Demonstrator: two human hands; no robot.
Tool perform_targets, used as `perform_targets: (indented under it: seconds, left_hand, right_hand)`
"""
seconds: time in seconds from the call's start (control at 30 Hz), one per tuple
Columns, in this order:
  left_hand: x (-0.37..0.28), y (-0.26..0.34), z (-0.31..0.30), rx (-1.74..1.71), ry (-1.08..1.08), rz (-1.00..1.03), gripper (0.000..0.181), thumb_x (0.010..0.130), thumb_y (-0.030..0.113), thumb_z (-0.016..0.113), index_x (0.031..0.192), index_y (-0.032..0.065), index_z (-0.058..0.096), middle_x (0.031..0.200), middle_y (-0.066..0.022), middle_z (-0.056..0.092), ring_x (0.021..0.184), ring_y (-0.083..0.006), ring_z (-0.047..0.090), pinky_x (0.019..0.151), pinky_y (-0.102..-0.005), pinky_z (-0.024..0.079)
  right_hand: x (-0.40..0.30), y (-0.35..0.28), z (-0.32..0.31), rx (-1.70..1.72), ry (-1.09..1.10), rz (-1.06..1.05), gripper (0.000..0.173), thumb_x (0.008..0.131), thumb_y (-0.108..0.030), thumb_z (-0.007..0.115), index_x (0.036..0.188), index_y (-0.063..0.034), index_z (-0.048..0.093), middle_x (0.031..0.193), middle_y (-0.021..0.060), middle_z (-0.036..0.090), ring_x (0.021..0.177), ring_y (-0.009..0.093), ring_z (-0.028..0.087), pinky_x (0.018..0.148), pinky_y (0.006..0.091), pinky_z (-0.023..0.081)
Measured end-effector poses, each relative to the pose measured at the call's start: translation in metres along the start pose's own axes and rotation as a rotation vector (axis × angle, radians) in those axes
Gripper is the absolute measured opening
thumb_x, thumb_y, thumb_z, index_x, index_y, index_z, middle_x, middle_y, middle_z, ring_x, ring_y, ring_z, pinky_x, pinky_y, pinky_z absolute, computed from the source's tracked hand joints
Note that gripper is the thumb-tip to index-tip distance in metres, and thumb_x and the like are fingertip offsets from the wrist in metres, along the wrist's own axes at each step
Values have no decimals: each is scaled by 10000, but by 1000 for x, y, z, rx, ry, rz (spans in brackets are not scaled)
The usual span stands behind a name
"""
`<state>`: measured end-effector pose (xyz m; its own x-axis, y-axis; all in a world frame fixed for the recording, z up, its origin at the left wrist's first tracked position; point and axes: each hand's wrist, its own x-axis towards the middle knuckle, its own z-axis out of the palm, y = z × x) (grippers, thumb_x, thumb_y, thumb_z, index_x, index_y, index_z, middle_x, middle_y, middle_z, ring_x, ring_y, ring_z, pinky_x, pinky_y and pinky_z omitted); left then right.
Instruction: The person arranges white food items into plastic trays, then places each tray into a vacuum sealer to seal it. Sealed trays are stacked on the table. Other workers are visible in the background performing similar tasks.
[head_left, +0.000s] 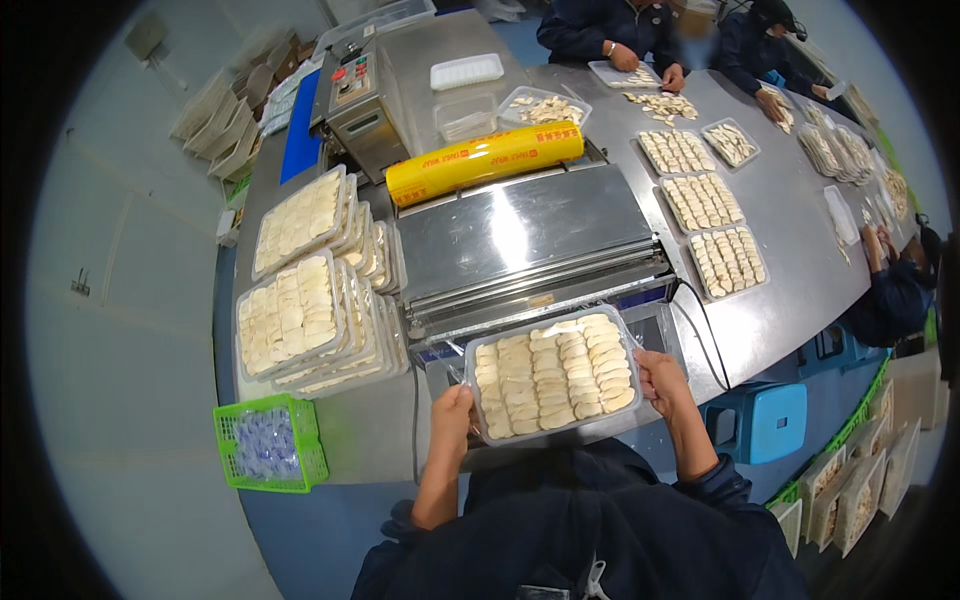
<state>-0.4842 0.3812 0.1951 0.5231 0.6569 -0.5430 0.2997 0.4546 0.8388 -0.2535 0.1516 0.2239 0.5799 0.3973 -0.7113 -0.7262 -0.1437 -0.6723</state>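
Note:
A clear plastic tray of pale sliced pieces in neat rows (553, 375) is held up in front of me, with clear film over it. My left hand (452, 411) grips its left edge and my right hand (661, 381) its right edge, where film bunches at the fingers. Just beyond the tray stands a film wrapping machine with a flat metal top (525, 225). Across its back lies a yellow roll of cling wrap (486, 163). Left of the machine are stacked filled trays (289, 315), and to its right several filled trays (727, 259) rest on the steel table.
A green basket of small packets (270, 442) stands at the table's near left corner. A control box (367, 112) rises behind the machine. Black cables hang near my right arm. A blue stool (757, 424) is at right. Co-workers (615, 34) handle slices across the table (810, 262).

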Motion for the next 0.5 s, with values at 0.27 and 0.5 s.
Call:
perform_targets:
  seconds: [0.27,0.5]
  left_hand:
    - [17,-28,4,243,266,346,364,937,269,421,724,-8,522,615,-29,497,550,-120,443,526,-281,374]
    - [-37,-34,34,-45,359,14,406,924,372,443,606,121,418,474,44,363,366,-62,332,340,-228,243]
  right_hand:
    - [33,20,-7,-428,282,-591,197,783,-146,590,643,-7,583,535,-12,477,493,59,392,451,236,301]
    - [-1,27,-57,-151,281,-288,142,791,-102,580,667,-35,563,486,-34,422,348,51,316,332,222,202]
